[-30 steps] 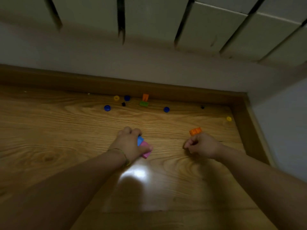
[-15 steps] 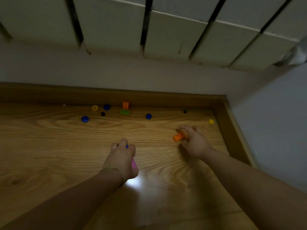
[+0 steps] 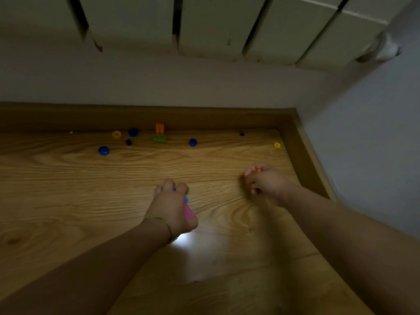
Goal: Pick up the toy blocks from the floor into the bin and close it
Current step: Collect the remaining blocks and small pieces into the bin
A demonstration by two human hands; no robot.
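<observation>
My left hand (image 3: 171,206) hovers over the wooden floor with its fingers curled round a pink block (image 3: 188,211) and a blue block (image 3: 186,198). To the right, my right hand (image 3: 264,181) is closed round an orange block (image 3: 258,170), of which only a sliver shows. Along the skirting board lie loose pieces: an orange block (image 3: 159,128) standing behind a green block (image 3: 159,138), blue round pieces (image 3: 103,150) (image 3: 133,132) (image 3: 193,142), yellow rings (image 3: 116,134) (image 3: 277,145) and small black pieces (image 3: 128,142) (image 3: 242,133). No bin is in view.
A wooden skirting board (image 3: 204,117) runs along the back wall and turns the corner at the right (image 3: 304,160). A white radiator (image 3: 204,23) hangs above the toys. A bright reflection (image 3: 193,242) lies on the floor by my left wrist.
My right hand reached to the orange block on the floor and closed round it, so it is now nearly hidden. My left hand keeps hold of the pink and blue blocks. The view shifted right.
</observation>
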